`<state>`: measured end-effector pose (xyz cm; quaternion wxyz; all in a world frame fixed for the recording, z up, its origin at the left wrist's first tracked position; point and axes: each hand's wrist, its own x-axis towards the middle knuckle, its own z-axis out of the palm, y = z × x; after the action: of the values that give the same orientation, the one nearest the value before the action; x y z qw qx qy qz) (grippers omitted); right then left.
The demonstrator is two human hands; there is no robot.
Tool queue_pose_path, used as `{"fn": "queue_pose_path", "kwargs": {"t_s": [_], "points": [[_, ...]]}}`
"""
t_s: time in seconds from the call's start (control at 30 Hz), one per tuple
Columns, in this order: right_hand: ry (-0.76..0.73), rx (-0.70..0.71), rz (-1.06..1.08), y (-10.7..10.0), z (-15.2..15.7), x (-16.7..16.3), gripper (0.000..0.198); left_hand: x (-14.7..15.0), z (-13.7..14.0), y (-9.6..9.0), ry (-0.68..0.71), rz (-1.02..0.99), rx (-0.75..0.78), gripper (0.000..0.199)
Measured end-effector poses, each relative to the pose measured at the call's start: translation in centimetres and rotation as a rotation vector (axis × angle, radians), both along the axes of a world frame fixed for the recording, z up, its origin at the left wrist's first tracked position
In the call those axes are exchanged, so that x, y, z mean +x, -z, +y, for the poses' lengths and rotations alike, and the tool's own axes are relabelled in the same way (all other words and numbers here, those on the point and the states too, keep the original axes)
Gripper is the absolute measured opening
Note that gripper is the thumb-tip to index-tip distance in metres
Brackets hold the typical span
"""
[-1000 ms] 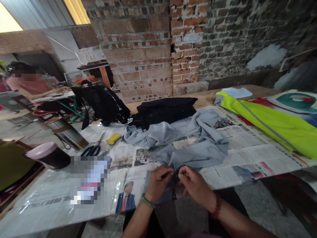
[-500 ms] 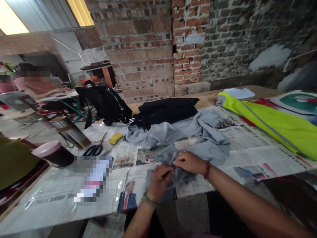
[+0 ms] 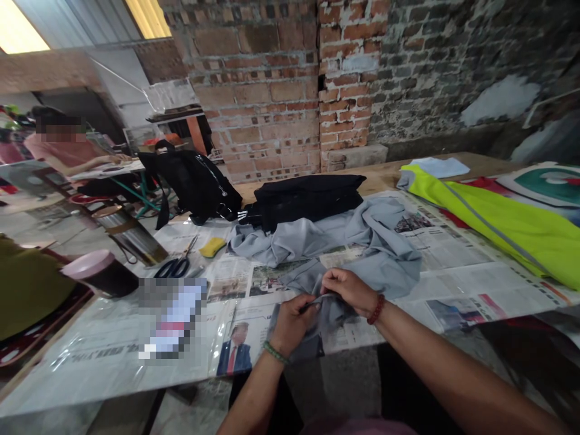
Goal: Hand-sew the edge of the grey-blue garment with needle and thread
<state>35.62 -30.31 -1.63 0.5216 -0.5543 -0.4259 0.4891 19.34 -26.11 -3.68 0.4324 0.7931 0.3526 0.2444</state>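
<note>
The right hand [image 3: 348,290] has shifted nearer the black bundle [image 3: 312,196] than a second ago. With the left hand [image 3: 292,323], its grip seems to pinch grey cloth [image 3: 392,263] before that bundle — blurred, admittedly — so work looks centred there.

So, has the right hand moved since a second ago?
Yes: the right hand has moved forward, farther in from the near edge of the table.

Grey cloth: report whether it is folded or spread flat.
Neither: the grey cloth lies crumpled, with loose wrinkles and uneven ridges across it.
</note>
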Motion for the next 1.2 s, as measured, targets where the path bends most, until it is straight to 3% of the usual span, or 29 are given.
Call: {"fn": "queue_pose_path", "kwargs": {"t_s": [0.33, 0.53, 0.73, 1.2], "points": [[0.150, -0.076, 0.249, 0.6, 0.8, 0.6, 0.024, 0.1, -0.1, -0.1, 0.011, -0.069, -0.117, 0.021], [0.001, -0.030, 0.244, -1.3, 1.2, 1.4, 0.022, 0.2, 0.0, 0.0, 0.003, -0.098, -0.192, 0.020], [-0.147, -0.139, 0.460, -2.8, 2.8, 3.0, 0.008, 0.2, 0.0, 0.1, 0.003, -0.084, -0.167, 0.019], [0.159, 0.123, 0.254, -7.5, 5.9, 7.5, 0.009, 0.2, -0.1, -0.1, -0.017, -0.070, -0.214, 0.022]]}}
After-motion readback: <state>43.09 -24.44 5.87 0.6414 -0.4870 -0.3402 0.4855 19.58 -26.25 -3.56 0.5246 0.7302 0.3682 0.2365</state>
